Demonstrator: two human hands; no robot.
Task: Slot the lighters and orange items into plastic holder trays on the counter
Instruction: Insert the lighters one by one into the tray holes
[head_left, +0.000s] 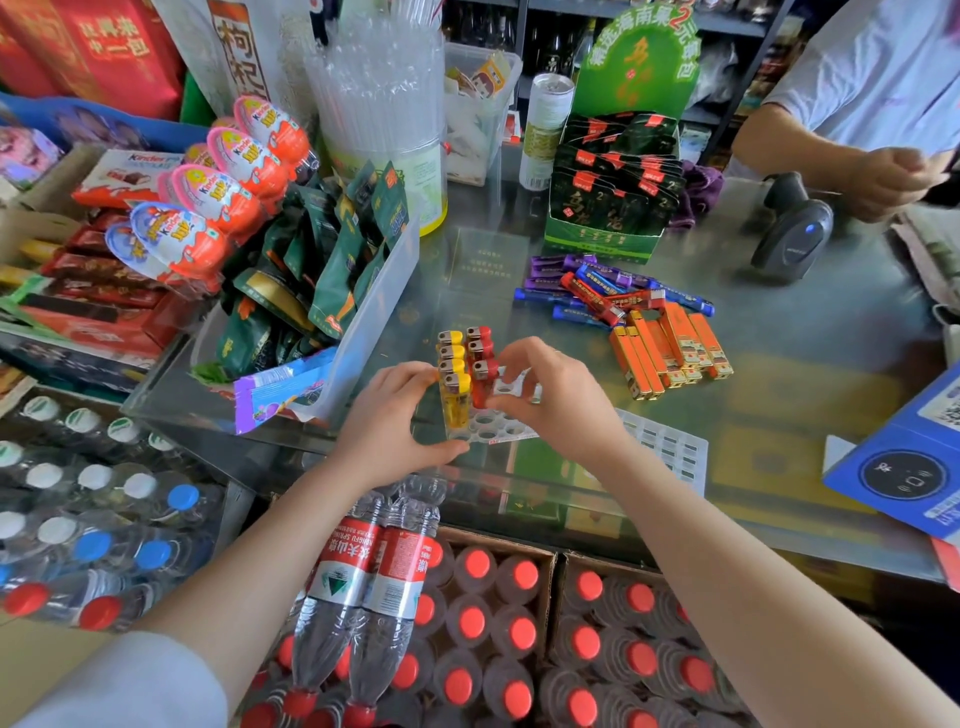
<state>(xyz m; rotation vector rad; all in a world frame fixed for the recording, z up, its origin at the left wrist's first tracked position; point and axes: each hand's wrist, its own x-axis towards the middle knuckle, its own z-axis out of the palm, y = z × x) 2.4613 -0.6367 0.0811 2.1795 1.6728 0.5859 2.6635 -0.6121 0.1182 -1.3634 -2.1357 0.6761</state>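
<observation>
While the left hand (395, 415) grips the holder tray (491, 423) at the counter's (810, 332) near edge, the right hand (545, 395) pinches a red lighter (482, 382) into its slot — press down next; orange items (670, 353) wait mid-counter.

1. I have one camera, worn on my head; it looks forward and steeply down over the glass desk (779, 322).
2. It sits close: both my forearms run up from the lower edge and meet near the picture's centre.
3. The wide lens bends the edges, taking in bottled water (467, 623) below the desk and another person's hand (883, 179) at top right.
</observation>
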